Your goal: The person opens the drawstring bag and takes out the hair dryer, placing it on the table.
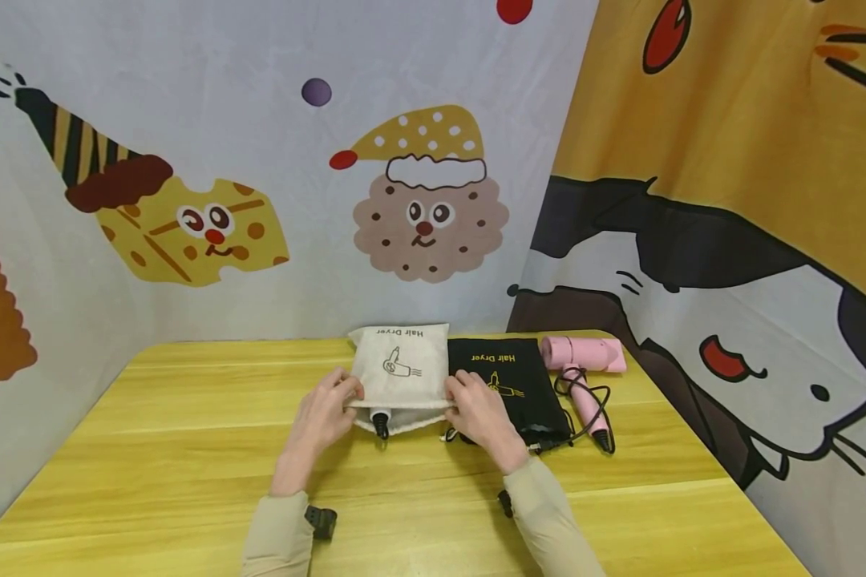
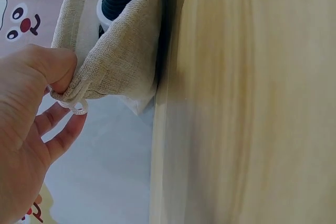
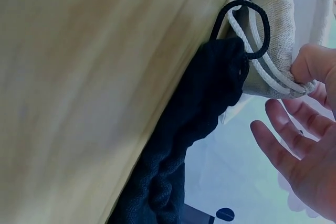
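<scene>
A cream drawstring bag (image 1: 404,361) printed "Hair Dryer" lies on the table, its mouth spread toward me. Inside the mouth shows the white handle end of a hair dryer with a black ribbed cord sleeve (image 1: 381,425); the rest of it is hidden by the cloth. My left hand (image 1: 328,409) pinches the left corner of the bag's rim, thumb inside, beside a small cord loop (image 2: 79,107). The right corner is pinched by my right hand (image 1: 479,409), its other fingers spread loosely. White drawstrings (image 3: 262,72) hang at that corner.
Right beside the cream bag lies a black "Hair Dryer" bag (image 1: 530,385), partly behind my right hand. A pink hair dryer (image 1: 584,354) with its black cord (image 1: 602,401) rests at the table's right edge. Printed cloth (image 1: 245,304) hangs behind the wooden table (image 1: 188,465).
</scene>
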A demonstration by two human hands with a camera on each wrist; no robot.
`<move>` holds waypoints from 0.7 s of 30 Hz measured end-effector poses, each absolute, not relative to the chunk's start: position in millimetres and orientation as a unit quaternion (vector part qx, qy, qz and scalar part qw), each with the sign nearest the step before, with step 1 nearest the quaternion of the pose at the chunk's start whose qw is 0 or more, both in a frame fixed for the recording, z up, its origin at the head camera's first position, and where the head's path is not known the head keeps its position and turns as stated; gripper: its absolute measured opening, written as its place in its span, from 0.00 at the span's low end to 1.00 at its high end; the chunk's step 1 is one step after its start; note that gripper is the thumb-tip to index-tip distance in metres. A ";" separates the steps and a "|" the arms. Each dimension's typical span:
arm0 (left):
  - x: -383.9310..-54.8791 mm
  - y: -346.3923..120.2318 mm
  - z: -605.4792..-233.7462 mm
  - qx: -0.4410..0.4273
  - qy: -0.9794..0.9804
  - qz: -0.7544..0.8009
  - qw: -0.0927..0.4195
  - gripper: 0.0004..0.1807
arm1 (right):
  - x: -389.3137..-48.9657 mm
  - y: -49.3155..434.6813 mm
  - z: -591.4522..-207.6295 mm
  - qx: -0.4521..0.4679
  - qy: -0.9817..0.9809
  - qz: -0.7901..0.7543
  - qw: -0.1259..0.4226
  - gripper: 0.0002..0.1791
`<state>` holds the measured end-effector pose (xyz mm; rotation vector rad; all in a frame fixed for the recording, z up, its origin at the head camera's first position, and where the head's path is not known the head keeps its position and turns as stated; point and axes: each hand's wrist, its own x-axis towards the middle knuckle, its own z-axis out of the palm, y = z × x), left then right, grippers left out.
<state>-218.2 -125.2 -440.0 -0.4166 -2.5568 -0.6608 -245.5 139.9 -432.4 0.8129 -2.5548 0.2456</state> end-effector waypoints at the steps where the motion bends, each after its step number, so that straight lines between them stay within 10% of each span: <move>1: -218.1 -125.3 -439.7 -0.148 -0.931 -0.244 0.227 0.19 | -245.9 140.6 -432.4 0.293 -0.926 0.090 0.221 0.13; 21: -217.8 -130.5 -440.5 -0.152 -0.929 -0.242 0.234 0.18 | -247.1 147.0 -432.3 0.296 -0.926 0.104 0.210 0.14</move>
